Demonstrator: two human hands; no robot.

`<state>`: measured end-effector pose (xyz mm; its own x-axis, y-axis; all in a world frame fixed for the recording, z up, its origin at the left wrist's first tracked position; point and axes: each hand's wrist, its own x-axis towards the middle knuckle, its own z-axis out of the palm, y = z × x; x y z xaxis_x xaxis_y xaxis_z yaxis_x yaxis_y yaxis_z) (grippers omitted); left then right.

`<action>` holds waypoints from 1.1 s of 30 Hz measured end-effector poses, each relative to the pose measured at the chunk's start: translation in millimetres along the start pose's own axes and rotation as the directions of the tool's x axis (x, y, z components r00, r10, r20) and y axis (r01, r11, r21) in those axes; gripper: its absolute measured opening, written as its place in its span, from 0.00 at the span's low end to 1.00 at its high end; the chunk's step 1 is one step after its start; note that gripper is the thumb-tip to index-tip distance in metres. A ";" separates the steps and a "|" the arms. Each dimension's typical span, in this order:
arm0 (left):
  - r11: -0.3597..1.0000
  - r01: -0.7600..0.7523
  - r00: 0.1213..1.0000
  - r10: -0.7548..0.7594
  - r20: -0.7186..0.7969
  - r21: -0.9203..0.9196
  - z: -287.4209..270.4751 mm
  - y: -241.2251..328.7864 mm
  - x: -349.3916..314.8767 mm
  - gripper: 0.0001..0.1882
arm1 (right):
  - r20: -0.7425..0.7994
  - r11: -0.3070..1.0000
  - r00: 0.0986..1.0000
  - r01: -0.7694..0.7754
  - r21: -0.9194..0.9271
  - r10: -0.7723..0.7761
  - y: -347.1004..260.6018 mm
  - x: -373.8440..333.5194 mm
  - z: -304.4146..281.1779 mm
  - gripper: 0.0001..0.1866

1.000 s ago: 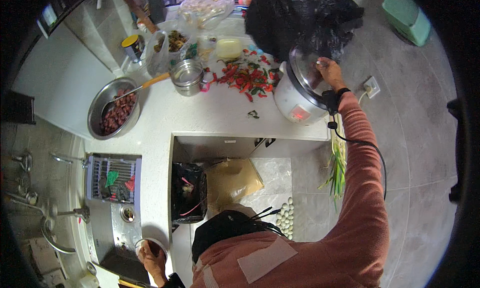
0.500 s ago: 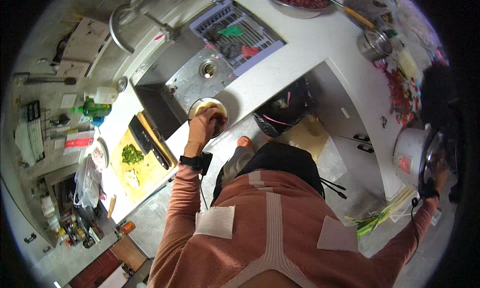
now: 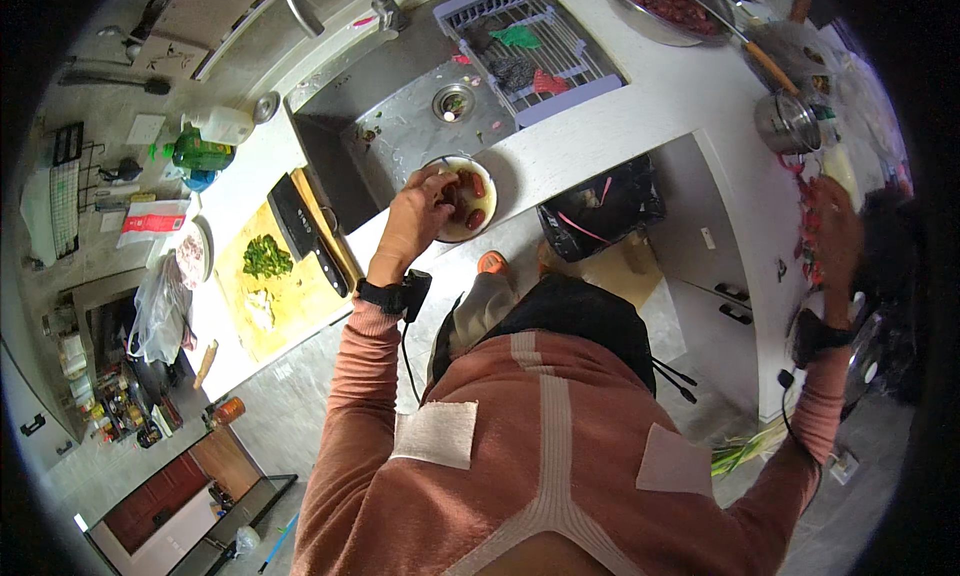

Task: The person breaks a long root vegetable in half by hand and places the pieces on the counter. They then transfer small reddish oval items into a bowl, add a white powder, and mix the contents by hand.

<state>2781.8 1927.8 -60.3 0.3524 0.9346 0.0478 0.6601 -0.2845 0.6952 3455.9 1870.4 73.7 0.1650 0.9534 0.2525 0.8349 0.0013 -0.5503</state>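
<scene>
A round pale bowl sits by the front edge of the counter, just below the sink. Reddish-brown oval pieces lie in it. My left hand is closed over the bowl's left rim, its fingers curling inside beside the pieces; whether it also pinches one is hidden. At the far right, my right hand reaches over the counter with fingers stretched out, dim and somewhat blurred. Nearest to it are small red packets or scraps. Behind my right forearm, the rice cooker is mostly covered.
On the left, a large knife lies on a cutting board with chopped greens. The sink holds a lilac drying rack. A metal basin of dark red food and a small pot stand at the back right.
My right hand has left the rice cooker and moved farther up the counter to the red scraps. My left hand has shifted to the bowl's left side, uncovering the pieces inside.
</scene>
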 end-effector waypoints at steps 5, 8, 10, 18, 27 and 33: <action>0.964 -0.090 0.992 0.108 -0.060 0.248 15.3 15.6 -2.8 0.32 | 0.432 0.924 0.897 -0.083 0.373 -0.094 -117.8 13.1 150.2 0.11; 0.930 0.123 0.971 -0.185 0.154 0.346 38.1 17.5 6.5 0.30 | 0.645 0.869 0.761 -0.266 0.416 -0.076 -170.7 6.4 214.4 0.11; 0.981 0.019 0.990 -0.046 0.137 0.191 27.9 4.8 7.7 0.27 | 0.737 0.855 0.667 -0.314 0.412 -0.110 -194.4 3.6 242.5 0.11; 0.981 0.094 0.996 -0.094 0.008 -0.167 -23.9 -7.4 -8.7 0.24 | 0.803 0.792 0.594 -0.466 0.395 -0.051 -240.3 -2.2 299.6 0.11; 0.970 -0.021 1.000 0.020 0.006 0.244 29.2 2.3 1.3 0.34 | 0.860 0.641 0.511 -0.664 0.385 0.012 -258.7 -23.6 334.8 0.13; 0.972 -0.045 0.991 0.014 0.135 0.229 35.8 -1.1 13.1 0.19 | 0.864 0.665 0.501 -0.629 0.403 -0.049 -256.1 -22.1 336.6 0.13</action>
<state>2809.4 1932.7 -86.1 0.4481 0.8931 -0.0395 0.7777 -0.3677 0.5099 3061.7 1950.4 -58.7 -0.4121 0.7382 -0.5341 0.2397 -0.4778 -0.8452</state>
